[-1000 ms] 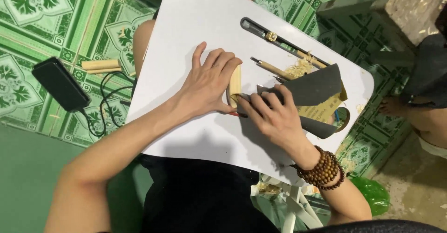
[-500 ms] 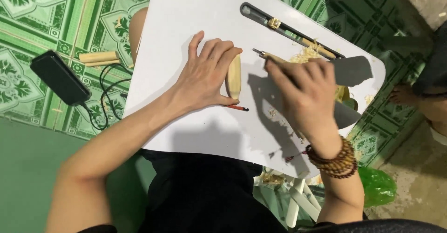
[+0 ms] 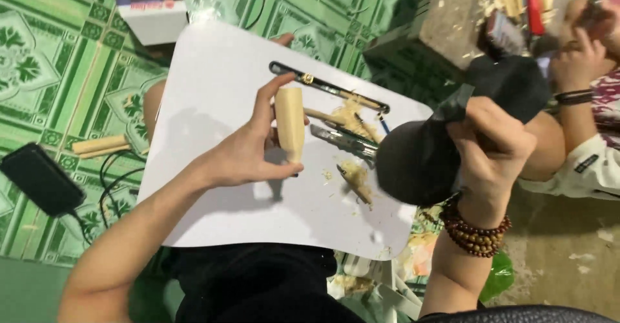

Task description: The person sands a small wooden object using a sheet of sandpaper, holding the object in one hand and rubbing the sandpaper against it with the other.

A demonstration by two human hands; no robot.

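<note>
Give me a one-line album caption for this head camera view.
Left hand lifts a carved wooden piece above a white board while right hand holds dark sandpaper.

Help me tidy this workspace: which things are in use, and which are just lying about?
In use: wooden piece in left hand; dark sandpaper sheet in right hand.

Lying about: carving tools, wood shavings, black charger, wood sticks.

Sandpaper sheet (image 3: 426, 152) blurred; black charger (image 3: 35, 177) edge-cropped.
</note>
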